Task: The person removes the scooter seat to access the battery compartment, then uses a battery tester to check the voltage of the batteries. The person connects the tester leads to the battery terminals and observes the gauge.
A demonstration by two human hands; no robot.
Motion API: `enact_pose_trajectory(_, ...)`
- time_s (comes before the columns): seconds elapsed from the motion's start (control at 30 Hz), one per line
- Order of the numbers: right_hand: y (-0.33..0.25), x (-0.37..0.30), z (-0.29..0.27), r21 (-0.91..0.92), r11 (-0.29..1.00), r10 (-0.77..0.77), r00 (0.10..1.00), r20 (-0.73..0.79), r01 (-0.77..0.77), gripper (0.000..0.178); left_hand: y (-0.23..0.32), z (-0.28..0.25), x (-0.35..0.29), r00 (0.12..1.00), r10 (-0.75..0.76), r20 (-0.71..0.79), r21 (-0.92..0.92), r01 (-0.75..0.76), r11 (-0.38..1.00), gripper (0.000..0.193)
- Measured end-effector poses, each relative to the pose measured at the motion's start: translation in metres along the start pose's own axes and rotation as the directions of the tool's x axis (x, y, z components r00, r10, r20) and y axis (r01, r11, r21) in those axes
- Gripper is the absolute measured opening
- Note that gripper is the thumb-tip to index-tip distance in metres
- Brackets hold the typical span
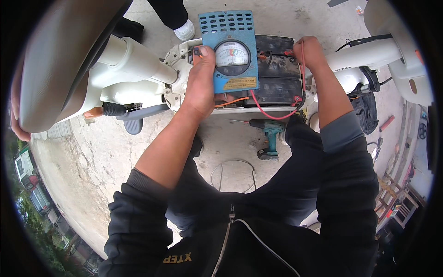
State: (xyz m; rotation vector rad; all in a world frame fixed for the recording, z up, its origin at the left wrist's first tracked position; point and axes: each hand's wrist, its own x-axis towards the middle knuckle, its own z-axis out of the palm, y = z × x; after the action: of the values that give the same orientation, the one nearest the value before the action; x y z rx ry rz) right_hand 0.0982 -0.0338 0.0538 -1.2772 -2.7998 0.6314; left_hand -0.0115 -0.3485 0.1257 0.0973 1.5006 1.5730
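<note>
Concrete floor [92, 166], pale and cracked, under a white scooter [152, 62] with its battery bay uncovered. Nearest: blue meter [230, 57], raised over the left part of the bay, clasped along its left edge by the left hand [200, 87], thumb on the front, other fingers mostly behind. Its long axis runs away from the body, slotted end far, labelled end near, far end leaning slightly left; dial faces up. From the right hand [314, 53] it lies left and well apart; the left is clearly nearer. Right fingers curl at the bay's far right corner; cannot tell what, if anything, they pinch. Below, dark batteries [279, 87] lie between the hands, long axes roughly left to right. Red lead [272, 117] loops from the meter's near end rightward. Lower, teal drill [271, 138] on the floor, bit pointing left. Farthest, parked vehicles [39, 199], at left.
</note>
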Motion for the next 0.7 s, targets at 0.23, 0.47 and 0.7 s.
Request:
enact_pose_trajectory(0.23, 0.014, 0.011, 0.01, 0.094, 0.995, 0.026, 1.0, 0.003, -0.027, 0.03, -0.004, -0.002, 0.007, 0.998, 0.052, -0.025, 0.021, -0.052, 0.998, 0.087)
enact_pose_trajectory(0.47, 0.015, 0.012, 0.011, 0.124, 0.992, 0.03, 1.0, 0.006, -0.031, 0.03, -0.005, 0.0, 0.006, 0.997, 0.072, -0.03, 0.005, -0.072, 0.997, 0.087)
enact_pose_trajectory(0.7, 0.014, 0.01, 0.007, 0.134, 0.991, 0.018, 1.0, 0.017, -0.02, 0.032, -0.002, 0.0, 0.005, 0.997, 0.053, 0.058, -0.002, -0.053, 0.999, 0.088)
